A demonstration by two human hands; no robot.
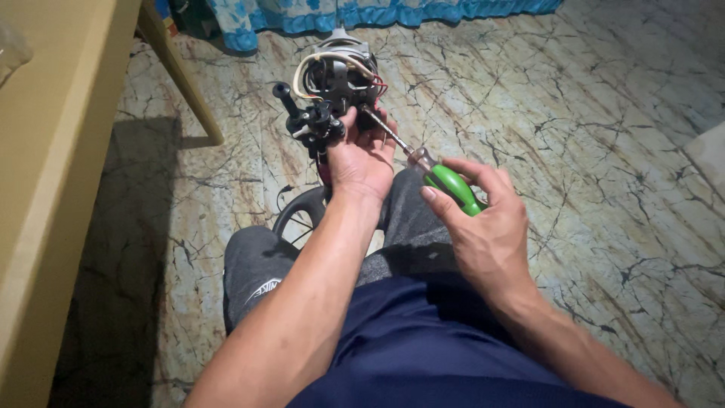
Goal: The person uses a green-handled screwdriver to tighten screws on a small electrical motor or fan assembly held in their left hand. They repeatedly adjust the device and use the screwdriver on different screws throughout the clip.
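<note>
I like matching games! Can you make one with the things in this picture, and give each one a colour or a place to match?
Things:
1. screwdriver
2. motor
3. cloth
4. table leg

Matches:
A. blue, at the top edge on the floor
B. green handle, in the right hand
C. pale wood, slanting at the left
D. black with wires, gripped by the left hand

Right pairs: 1-B, 2-D, 3-A, 4-C
</note>
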